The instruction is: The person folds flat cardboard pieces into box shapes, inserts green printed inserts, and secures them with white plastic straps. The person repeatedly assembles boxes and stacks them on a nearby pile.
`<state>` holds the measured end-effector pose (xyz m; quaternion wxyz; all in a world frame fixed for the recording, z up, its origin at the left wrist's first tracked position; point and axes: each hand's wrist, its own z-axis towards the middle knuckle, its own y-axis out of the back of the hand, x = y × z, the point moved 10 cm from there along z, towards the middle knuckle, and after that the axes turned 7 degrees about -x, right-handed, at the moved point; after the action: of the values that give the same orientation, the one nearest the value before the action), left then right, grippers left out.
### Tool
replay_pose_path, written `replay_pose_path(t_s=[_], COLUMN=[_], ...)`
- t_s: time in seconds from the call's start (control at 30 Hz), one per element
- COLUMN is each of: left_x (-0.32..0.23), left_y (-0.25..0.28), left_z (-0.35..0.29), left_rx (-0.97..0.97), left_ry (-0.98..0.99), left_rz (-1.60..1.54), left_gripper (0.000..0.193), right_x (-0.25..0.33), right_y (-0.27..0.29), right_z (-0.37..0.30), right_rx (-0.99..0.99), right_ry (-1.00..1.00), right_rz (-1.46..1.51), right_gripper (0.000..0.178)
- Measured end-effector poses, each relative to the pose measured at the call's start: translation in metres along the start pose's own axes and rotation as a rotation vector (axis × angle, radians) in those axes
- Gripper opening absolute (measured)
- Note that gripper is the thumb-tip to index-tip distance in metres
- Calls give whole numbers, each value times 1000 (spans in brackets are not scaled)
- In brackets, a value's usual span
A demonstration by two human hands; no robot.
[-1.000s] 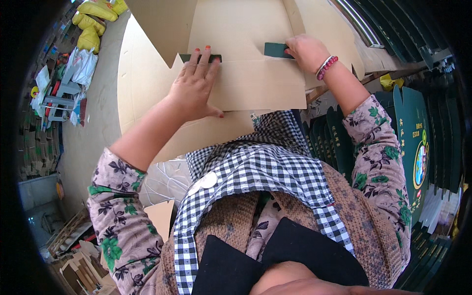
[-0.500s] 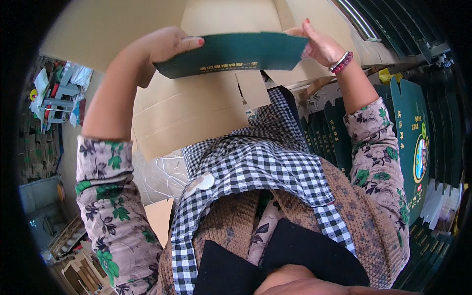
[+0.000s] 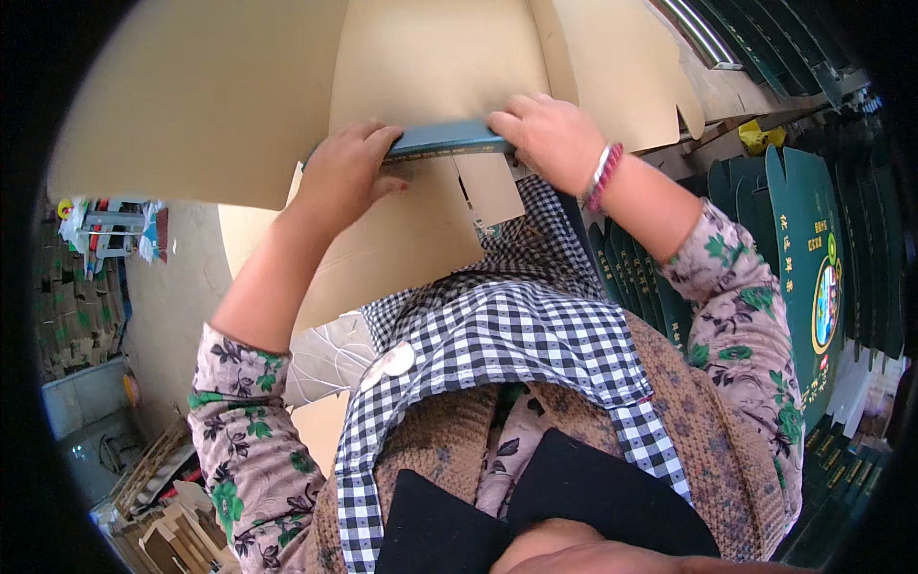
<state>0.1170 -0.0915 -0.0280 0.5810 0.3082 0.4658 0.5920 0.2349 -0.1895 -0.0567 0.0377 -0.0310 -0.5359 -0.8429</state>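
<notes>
A large unfolded cardboard box (image 3: 440, 57), plain brown on its inner side, is spread in front of me. Across its near side runs a dark green cardboard flap (image 3: 445, 142) with gold printing, folded so that only a narrow strip of green shows. My left hand (image 3: 349, 177) grips the strip's left end, fingers over its top edge and thumb stretched out below. At the right end my right hand (image 3: 553, 143) is closed over the fold, its thumb hidden. A brown panel (image 3: 402, 234) of cardboard slopes from under the flap toward my checked apron (image 3: 516, 325).
Several dark green printed cartons (image 3: 808, 258) stand upright at my right. At the far left are tools on a grey stand (image 3: 110, 230) and stacked cardboard (image 3: 76, 306). White strapping (image 3: 330, 354) lies on the floor, with cardboard scraps (image 3: 182, 536) at the lower left.
Both hands have moved inward along the green flap, which has tipped from showing its broad face to a narrow strip. The left brown side panel has swung nearer and lower.
</notes>
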Motion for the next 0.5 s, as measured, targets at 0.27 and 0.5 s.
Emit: replay_pose_path(t_s=[0.27,0.5], left_x=[59,150], left_y=[-72,4], left_z=[3,-23], left_rx=[690,95], left_ry=[298,-42], left_rz=[-21,195], left_gripper=[19,19], right_x=[-16,126], right_y=[-48,-5], right_z=[6,21], right_rx=[603,349], right_ry=[-173,129], right_rz=[393,779], right_gripper=[12,58])
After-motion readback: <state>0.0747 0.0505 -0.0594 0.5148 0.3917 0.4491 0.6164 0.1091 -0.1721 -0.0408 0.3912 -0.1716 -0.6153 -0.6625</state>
